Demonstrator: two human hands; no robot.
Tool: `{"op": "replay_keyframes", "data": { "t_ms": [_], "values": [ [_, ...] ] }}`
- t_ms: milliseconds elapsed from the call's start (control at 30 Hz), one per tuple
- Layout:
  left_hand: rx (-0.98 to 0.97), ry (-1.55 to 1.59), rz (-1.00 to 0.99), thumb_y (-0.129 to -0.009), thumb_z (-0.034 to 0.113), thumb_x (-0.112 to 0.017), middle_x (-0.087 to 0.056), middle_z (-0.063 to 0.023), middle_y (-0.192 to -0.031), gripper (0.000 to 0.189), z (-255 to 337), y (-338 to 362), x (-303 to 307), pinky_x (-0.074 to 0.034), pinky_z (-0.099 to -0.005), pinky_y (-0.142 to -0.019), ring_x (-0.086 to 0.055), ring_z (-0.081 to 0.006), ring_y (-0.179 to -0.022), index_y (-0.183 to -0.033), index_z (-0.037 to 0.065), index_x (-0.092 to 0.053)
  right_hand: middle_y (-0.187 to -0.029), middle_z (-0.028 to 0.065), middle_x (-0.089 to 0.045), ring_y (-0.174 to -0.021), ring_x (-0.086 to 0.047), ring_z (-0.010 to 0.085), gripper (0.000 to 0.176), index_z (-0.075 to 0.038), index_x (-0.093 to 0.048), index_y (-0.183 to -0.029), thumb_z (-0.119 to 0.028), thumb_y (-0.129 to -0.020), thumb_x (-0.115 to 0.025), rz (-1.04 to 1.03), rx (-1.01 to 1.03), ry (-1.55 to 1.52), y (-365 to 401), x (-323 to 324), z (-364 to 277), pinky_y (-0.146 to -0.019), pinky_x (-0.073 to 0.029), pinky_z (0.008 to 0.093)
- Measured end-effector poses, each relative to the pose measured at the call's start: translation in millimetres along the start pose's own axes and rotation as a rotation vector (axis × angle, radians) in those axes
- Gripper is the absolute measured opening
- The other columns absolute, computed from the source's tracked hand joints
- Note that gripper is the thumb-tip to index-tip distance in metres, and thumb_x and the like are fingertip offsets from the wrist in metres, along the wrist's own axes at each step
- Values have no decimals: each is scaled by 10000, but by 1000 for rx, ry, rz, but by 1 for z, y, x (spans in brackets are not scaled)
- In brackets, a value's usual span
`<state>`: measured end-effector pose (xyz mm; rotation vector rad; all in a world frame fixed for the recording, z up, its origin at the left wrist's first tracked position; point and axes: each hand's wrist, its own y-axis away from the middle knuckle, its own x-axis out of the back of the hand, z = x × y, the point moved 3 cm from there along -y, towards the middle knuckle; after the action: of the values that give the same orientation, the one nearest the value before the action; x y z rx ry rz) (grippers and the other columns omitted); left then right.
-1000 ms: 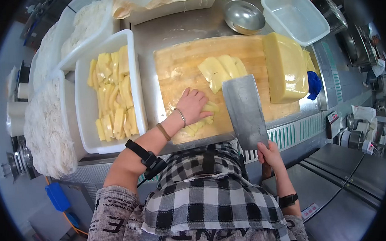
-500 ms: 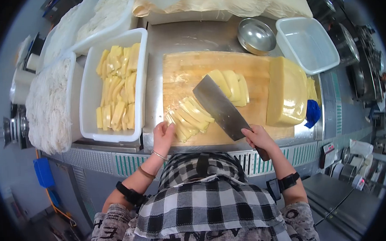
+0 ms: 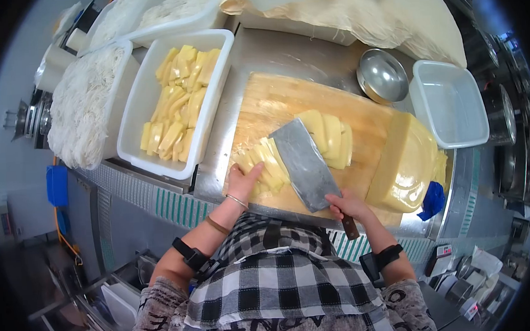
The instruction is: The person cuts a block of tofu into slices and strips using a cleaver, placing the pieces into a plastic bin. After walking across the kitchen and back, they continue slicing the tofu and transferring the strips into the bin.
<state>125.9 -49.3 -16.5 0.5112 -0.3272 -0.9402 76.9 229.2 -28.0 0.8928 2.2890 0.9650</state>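
Observation:
My right hand (image 3: 346, 204) grips the handle of a wide cleaver (image 3: 304, 163), whose blade lies flat against a row of pale yellow slices (image 3: 266, 163) on the wooden cutting board (image 3: 285, 101). My left hand (image 3: 242, 180) presses on the near left end of that row. More thick slices (image 3: 329, 132) lie just behind the blade. A big yellow block (image 3: 406, 164) rests on the board's right end.
A white tub (image 3: 153, 96) of cut yellow strips stands left of the board, with tubs of white noodles (image 3: 85, 100) beyond it. A steel bowl (image 3: 382, 75) and an empty plastic tub (image 3: 450, 105) sit at the back right. A blue cloth (image 3: 433, 200) lies under the block.
The cleaver came down from beside the counter edge onto the sliced row. My left hand slid from on top of the slices to their near left end. The view tilted.

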Motion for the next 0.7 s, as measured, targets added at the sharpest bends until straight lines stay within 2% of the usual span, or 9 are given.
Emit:
{"op": "replay_keyframes", "data": {
  "t_ms": [33, 100, 200, 333, 433, 500, 533, 600, 700],
  "values": [
    [-3, 5, 11, -723, 170, -682, -574, -113, -850, 411, 4, 2, -5, -477, -249, -609, -572, -152, -733, -975, -71, -465, -474, 0, -414, -370, -409, 101, 282, -75, -414, -635, -225, -863, -489, -31, -14, -72, -2, -2, 0, -380, -370, 255],
    [-29, 65, 30, -704, 163, -698, -567, -164, -953, 482, 7, 8, -15, -492, -261, -692, -582, -191, -839, -1021, -79, -427, -478, 2, -410, -377, -412, 104, 275, -77, -412, -637, -216, -860, -493, -53, -12, -78, -2, -2, -2, -388, -379, 262],
    [-55, 24, -2, -697, 161, -704, -551, -176, -993, 549, 9, 5, -24, -495, -268, -698, -575, -196, -861, -1068, -88, -385, -482, 2, -415, -377, -412, 104, 267, -79, -411, -636, -202, -857, -497, -64, -27, -73, -2, -2, -2, -388, -380, 261],
    [-40, -116, 49, -693, 159, -707, -568, -158, -968, 512, 6, -7, -20, -497, -274, -694, -584, -201, -836, -1045, -84, -425, -475, 2, -410, -375, -414, 103, 249, -78, -411, -646, -184, -853, -498, -67, -41, -48, -3, -2, 1, -382, -379, 262],
    [49, -62, -35, -702, 152, -700, -587, -129, -940, 451, 7, -10, -17, -498, -276, -691, -593, -201, -808, -1029, -59, -472, -470, 1, -406, -370, -411, 102, 235, -77, -409, -658, -177, -851, -500, -66, -42, -53, 1, -4, -4, -377, -375, 258],
    [138, 203, -149, -727, 142, -677, -598, -102, -916, 384, -2, -15, -15, -502, -289, -686, -600, -199, -782, -1026, -28, -505, -467, 0, -402, -368, -409, 102, 229, -75, -408, -664, -175, -849, -502, -66, -48, -76, 4, -5, -7, -374, -373, 256],
    [137, 202, -149, -727, 142, -677, -598, -102, -916, 384, -2, -16, -12, -502, -289, -686, -600, -199, -782, -1026, -28, -505, -467, -1, -400, -366, -408, 101, 216, -74, -407, -677, -168, -847, -501, -90, -44, -93, 5, -5, -8, -368, -368, 252],
    [259, 375, -333, -749, 121, -653, -595, -97, -938, 371, -2, -16, -13, -504, -307, -695, -600, -200, -800, -1056, -16, -496, -467, -1, -398, -364, -407, 99, 202, -73, -406, -690, -161, -845, -501, -113, -39, -109, 8, -6, -12, -363, -364, 248],
    [271, 411, -381, -754, 107, -645, -593, -97, -953, 365, 2, -15, -16, -504, -320, -710, -598, -203, -814, -1063, -17, -496, -467, -3, -395, -361, -409, 99, 173, -70, -409, -717, -153, -843, -495, -79, -46, -94, 14, -8, -15, -353, -358, 245]
  ]
}}
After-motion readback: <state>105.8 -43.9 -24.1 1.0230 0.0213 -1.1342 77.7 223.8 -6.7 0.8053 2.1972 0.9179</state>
